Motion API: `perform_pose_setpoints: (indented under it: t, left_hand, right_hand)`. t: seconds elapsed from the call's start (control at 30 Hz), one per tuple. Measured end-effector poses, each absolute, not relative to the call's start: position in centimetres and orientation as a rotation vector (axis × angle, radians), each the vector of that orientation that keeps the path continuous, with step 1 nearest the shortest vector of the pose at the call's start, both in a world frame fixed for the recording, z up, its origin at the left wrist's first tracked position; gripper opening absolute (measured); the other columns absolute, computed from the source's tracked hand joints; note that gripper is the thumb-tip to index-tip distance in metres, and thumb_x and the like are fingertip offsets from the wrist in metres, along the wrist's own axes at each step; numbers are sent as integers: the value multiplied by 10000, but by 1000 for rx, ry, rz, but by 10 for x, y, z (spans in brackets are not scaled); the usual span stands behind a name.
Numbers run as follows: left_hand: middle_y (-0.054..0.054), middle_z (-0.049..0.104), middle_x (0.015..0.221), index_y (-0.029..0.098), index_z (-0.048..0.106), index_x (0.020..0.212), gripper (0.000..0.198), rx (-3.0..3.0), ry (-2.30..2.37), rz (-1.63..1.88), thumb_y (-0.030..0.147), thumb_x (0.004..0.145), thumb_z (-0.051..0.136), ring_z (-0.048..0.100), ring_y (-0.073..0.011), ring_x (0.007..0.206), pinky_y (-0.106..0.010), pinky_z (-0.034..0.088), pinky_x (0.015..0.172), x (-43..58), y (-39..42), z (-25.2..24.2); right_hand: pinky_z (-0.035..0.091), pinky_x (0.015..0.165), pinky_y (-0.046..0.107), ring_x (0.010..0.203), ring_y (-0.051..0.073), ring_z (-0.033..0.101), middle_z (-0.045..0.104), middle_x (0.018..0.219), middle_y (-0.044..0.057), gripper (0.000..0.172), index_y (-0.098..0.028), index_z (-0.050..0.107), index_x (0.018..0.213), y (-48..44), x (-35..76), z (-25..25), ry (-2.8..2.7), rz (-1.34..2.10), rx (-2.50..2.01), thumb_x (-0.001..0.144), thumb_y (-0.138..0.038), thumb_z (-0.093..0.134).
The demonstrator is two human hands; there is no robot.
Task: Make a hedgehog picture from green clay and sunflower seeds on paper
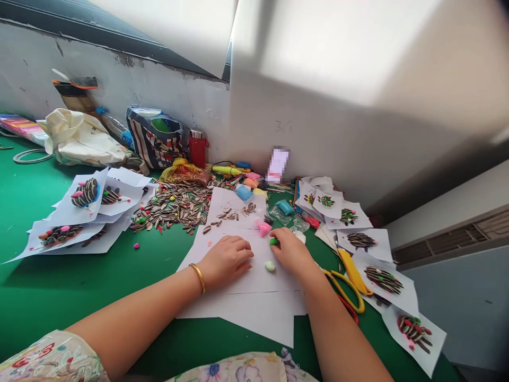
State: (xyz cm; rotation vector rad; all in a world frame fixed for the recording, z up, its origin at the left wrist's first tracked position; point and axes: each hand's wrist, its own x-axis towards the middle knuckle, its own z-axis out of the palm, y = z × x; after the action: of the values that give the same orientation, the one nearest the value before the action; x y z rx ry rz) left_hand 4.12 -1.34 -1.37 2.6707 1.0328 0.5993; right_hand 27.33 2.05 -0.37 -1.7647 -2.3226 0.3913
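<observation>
My left hand rests knuckles-up on a stack of white paper sheets, fingers curled down against the sheet; whatever is under them is hidden. A gold bangle circles that wrist. My right hand lies beside it, its fingertips pinched on a small green clay piece. A pale green clay ball sits on the paper between the hands. A pink clay lump lies just beyond them, with a few sunflower seeds on the paper's far part.
A big heap of sunflower seeds lies on the green table. Finished seed pictures are stacked at left and others at right. Yellow scissors lie near my right wrist. Bags and a red flask line the wall.
</observation>
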Motion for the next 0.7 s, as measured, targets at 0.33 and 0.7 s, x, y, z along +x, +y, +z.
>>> perform_pose_setpoints:
  t: [0.33, 0.7]
  left_hand:
    - [-118, 645, 892, 159, 681, 950, 410, 2688, 1212, 268, 538, 795, 666, 628, -290, 856, -378, 482, 711, 106, -15, 0]
    - [-46, 687, 795, 178, 699, 903, 244, 1748, 1120, 656, 359, 869, 538, 631, -197, 765, -312, 478, 716, 83, 3, 0]
  right_hand:
    - [369, 769, 241, 947, 158, 546, 588, 1024, 36, 217, -198, 616, 1005, 25, 279, -5, -2361, 457, -1705, 804, -124, 575]
    - [387, 781, 258, 1000, 187, 568, 622, 1063, 54, 264, -237, 643, 1141, 22, 276, 3, -2387, 401, -1736, 899, -230, 537]
